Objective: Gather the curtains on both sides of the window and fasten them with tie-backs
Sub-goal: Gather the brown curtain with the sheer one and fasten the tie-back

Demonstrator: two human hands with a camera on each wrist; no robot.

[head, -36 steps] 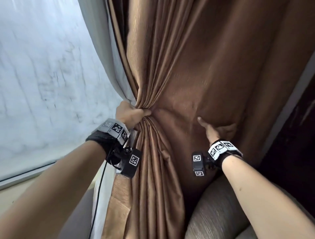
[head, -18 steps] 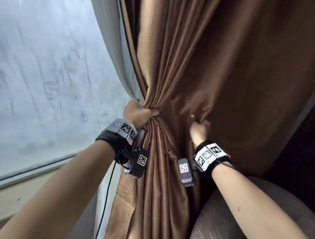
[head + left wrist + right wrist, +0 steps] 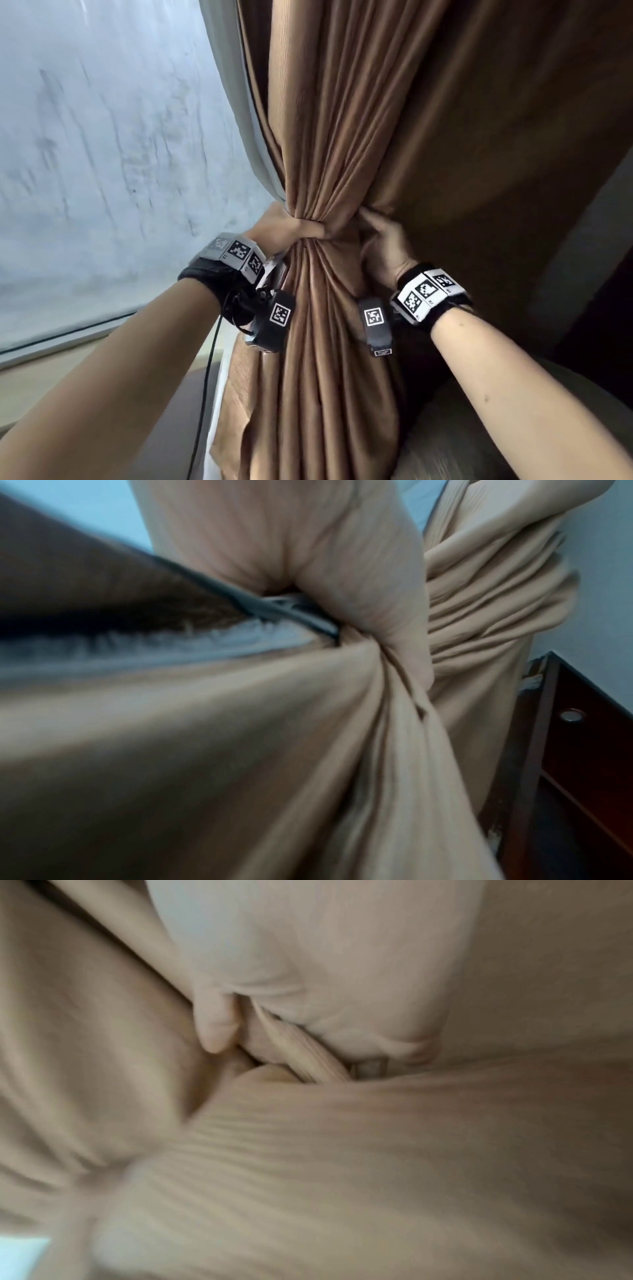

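Since a second ago the right hand [image 3: 385, 246] has slid leftward across the brown curtain [image 3: 342, 137] to the bunch. From left: window pane [image 3: 102, 137], grey lining [image 3: 236, 113], then left hand [image 3: 291, 228] clamped round the gathered curtain, right grip closed on folds just beside it.
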